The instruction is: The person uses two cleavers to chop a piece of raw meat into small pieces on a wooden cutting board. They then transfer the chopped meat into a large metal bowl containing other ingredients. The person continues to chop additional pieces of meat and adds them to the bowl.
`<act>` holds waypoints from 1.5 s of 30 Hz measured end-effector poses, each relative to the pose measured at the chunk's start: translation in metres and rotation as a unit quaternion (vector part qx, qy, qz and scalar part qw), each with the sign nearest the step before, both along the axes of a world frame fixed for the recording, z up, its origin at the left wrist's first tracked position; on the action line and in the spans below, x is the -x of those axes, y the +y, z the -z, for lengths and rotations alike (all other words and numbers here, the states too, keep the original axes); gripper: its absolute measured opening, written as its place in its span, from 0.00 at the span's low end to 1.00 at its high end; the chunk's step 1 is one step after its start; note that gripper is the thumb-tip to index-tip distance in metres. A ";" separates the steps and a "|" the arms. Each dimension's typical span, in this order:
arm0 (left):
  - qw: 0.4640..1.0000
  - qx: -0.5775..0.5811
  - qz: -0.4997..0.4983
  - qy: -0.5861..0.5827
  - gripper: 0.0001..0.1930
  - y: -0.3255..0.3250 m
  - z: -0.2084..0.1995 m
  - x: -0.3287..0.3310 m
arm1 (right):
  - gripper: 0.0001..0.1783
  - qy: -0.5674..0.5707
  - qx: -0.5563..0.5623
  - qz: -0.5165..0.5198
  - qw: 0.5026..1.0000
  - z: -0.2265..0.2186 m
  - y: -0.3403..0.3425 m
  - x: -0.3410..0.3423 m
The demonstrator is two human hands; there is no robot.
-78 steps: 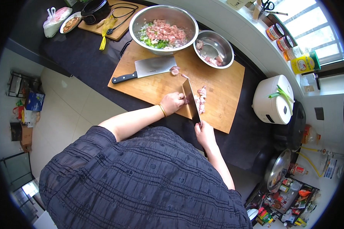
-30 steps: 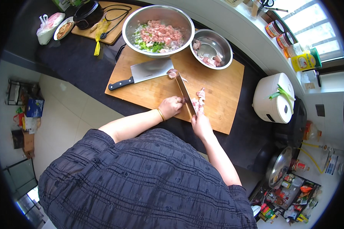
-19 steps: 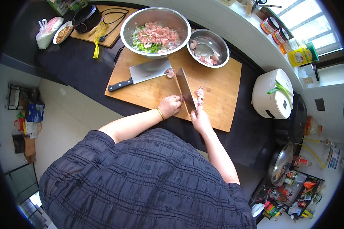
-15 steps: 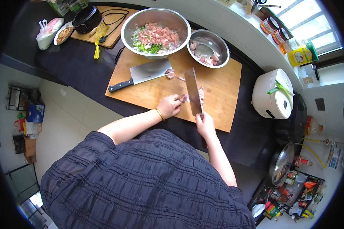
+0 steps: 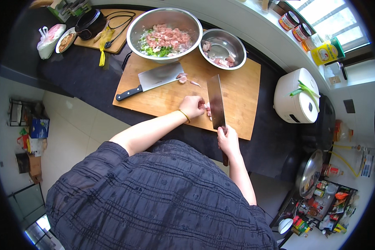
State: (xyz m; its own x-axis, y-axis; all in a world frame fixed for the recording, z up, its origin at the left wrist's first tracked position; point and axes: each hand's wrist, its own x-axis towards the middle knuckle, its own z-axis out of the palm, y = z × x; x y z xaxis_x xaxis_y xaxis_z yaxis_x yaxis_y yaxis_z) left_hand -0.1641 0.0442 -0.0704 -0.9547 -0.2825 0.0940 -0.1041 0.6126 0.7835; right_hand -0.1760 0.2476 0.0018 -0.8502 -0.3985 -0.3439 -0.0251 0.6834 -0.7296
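Note:
My right hand (image 5: 228, 140) grips the handle of a cleaver (image 5: 216, 100), its blade upright over the wooden cutting board (image 5: 237, 96). Just left of the blade, my left hand (image 5: 191, 107), with a yellow bangle at the wrist, has its fingers curled against small pieces of raw meat (image 5: 208, 110). The blade partly hides what lies on its right side. A second cleaver (image 5: 160, 77) with a black handle lies flat on the board. Near its tip rest a few more scraps of raw meat (image 5: 182, 78).
Behind the board stand a large steel bowl (image 5: 131, 39) of minced meat with chopped greens and a smaller steel bowl (image 5: 242, 56) holding meat pieces. A white rice cooker (image 5: 285, 100) with green onion on its lid is at right. At far left are a plate (image 5: 62, 48) and a plastic bag (image 5: 50, 41).
My left hand has moved right, closer to the blade, with its fingers on the meat. The cleaver in my right hand has shifted slightly right. The whole view has shifted a little.

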 end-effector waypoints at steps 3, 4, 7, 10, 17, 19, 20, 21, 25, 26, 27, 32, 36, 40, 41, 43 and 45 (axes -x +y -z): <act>0.999 0.020 -0.021 0.032 0.10 -0.008 -0.009 -0.005 | 0.12 0.006 0.002 0.001 1.000 -0.003 0.002 -0.002; 0.997 0.041 -0.022 0.056 0.10 -0.011 -0.010 -0.008 | 0.12 0.005 0.001 0.003 1.000 -0.007 0.001 -0.003; 0.988 0.099 -0.020 0.116 0.11 -0.013 -0.009 -0.020 | 0.12 0.047 -0.032 -0.031 0.998 -0.032 -0.007 -0.012; 0.981 0.140 0.015 0.136 0.11 -0.006 -0.013 -0.021 | 0.12 0.077 -0.053 -0.062 0.994 -0.028 -0.006 -0.018; 0.975 -0.173 -0.003 -0.139 0.08 -0.007 -0.025 -0.009 | 0.13 0.052 -0.038 -0.033 0.997 -0.025 -0.003 -0.017; 0.995 0.010 -0.008 -0.094 0.09 -0.010 -0.022 -0.007 | 0.13 0.014 -0.022 -0.010 1.000 -0.016 0.000 -0.016; 0.992 0.102 -0.011 -0.070 0.09 -0.011 -0.019 -0.007 | 0.13 0.015 -0.031 -0.013 0.999 -0.016 0.001 -0.017; 0.992 0.120 -0.033 -0.021 0.10 -0.013 -0.017 -0.009 | 0.13 0.017 -0.039 -0.015 0.999 -0.020 0.000 -0.018; 0.984 0.121 -0.058 0.116 0.10 -0.015 -0.014 -0.017 | 0.13 0.074 -0.043 -0.040 0.996 -0.026 -0.003 -0.023; 0.981 0.145 -0.021 0.125 0.09 -0.013 -0.010 -0.019 | 0.13 0.071 -0.049 -0.043 0.995 -0.027 -0.005 -0.023; 0.977 0.168 0.015 0.133 0.09 -0.011 -0.005 -0.020 | 0.12 0.067 -0.056 -0.048 0.995 -0.028 -0.006 -0.022; 0.973 0.196 -0.002 0.121 0.05 -0.012 0.000 -0.022 | 0.12 0.073 -0.059 -0.062 0.994 -0.026 -0.008 -0.024; 0.974 0.178 -0.019 0.137 0.05 -0.014 -0.002 -0.021 | 0.12 0.075 -0.075 -0.087 0.991 -0.023 -0.011 -0.023; 0.967 0.186 0.024 0.175 0.04 -0.012 0.006 -0.019 | 0.12 0.088 -0.082 -0.093 0.988 -0.016 -0.014 -0.024; 0.967 0.191 0.027 0.164 0.04 -0.010 0.009 -0.019 | 0.12 0.093 -0.088 -0.098 0.987 -0.015 -0.014 -0.024; 0.967 0.197 0.032 0.159 0.04 -0.010 0.015 -0.018 | 0.12 0.103 -0.098 -0.108 0.984 -0.013 -0.014 -0.023; 0.964 0.197 0.034 0.173 0.04 -0.011 0.018 -0.015 | 0.11 0.114 -0.116 -0.123 0.979 -0.015 -0.019 -0.021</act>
